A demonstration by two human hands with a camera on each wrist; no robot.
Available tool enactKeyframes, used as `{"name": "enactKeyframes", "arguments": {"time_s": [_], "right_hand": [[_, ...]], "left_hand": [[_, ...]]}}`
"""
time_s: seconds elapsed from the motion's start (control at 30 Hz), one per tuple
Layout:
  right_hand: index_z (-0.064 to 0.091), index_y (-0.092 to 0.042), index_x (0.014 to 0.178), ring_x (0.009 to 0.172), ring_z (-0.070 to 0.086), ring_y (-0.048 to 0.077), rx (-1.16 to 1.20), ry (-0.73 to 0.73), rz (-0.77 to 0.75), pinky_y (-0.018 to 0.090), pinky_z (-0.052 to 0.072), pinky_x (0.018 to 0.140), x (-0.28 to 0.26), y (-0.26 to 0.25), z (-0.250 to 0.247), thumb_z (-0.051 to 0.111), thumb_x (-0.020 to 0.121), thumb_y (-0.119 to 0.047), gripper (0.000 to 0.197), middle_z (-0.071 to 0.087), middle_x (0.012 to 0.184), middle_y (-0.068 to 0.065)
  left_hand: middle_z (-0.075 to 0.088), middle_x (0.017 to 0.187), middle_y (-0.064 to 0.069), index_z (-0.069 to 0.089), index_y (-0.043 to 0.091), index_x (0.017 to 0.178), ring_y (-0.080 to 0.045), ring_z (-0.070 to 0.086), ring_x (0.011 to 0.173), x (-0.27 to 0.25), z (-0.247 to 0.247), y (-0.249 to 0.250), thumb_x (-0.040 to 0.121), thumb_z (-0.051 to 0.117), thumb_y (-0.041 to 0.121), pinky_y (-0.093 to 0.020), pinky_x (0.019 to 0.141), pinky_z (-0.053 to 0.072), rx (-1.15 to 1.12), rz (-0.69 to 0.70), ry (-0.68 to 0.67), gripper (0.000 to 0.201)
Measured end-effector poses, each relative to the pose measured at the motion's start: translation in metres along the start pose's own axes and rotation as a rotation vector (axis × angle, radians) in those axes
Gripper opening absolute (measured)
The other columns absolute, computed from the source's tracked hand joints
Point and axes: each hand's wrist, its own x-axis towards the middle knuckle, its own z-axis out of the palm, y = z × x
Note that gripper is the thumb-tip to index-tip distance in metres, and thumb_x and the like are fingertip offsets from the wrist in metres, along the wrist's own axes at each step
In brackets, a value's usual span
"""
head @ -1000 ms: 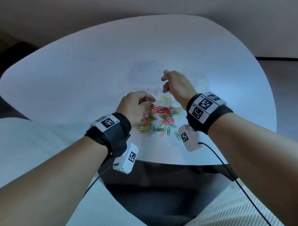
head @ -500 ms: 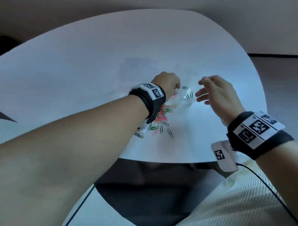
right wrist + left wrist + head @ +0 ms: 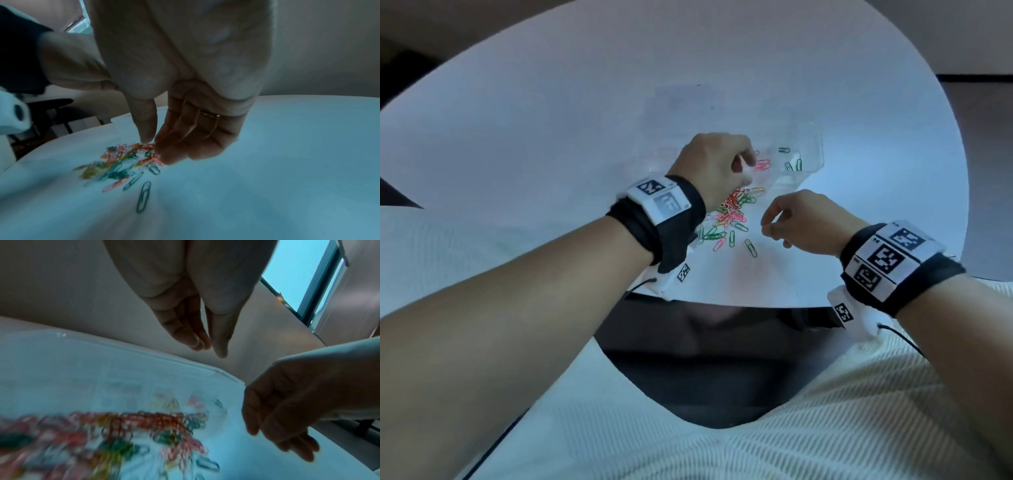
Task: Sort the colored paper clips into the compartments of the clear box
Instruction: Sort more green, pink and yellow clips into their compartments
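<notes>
A pile of coloured paper clips (image 3: 729, 216) lies on the white table (image 3: 551, 120), with one green clip (image 3: 750, 247) apart at its near right. Behind it stands the clear box (image 3: 820, 154), holding pink clips (image 3: 762, 164) and green clips (image 3: 792, 166) in separate compartments. My left hand (image 3: 746, 164) hovers over the box beside the pink clips. In the left wrist view its fingers (image 3: 197, 340) point down, tips close to the thumb, with no clip seen between them. My right hand (image 3: 156, 146) hangs over the pile's right edge, thumb and fingers apart, holding nothing.
The table's near edge (image 3: 722, 303) runs just below the pile. Bare tabletop lies to the left and far side of the box. My lap in white cloth (image 3: 825, 411) is below the edge.
My left hand went from the pile to the box and stays over it. My right hand left the box, swung right, then came down to the pile's right edge.
</notes>
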Motion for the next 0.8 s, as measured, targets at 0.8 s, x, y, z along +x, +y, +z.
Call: {"name": "enactKeyframes", "arguments": {"time_s": [0.8], "right_hand": [[0.073, -0.017, 0.08, 0.069, 0.065, 0.013, 0.069, 0.082, 0.027, 0.022, 0.051, 0.066, 0.015, 0.002, 0.032, 0.063, 0.083, -0.015, 0.011, 0.07, 0.072, -0.003]], "left_hand": [[0.067, 0.111, -0.005, 0.067, 0.013, 0.111, -0.024, 0.059, 0.104, -0.044, 0.049, -0.06, 0.091, 0.058, 0.013, -0.033, 0.089, 0.047, 0.276, -0.068, -0.289, 0.022]]}}
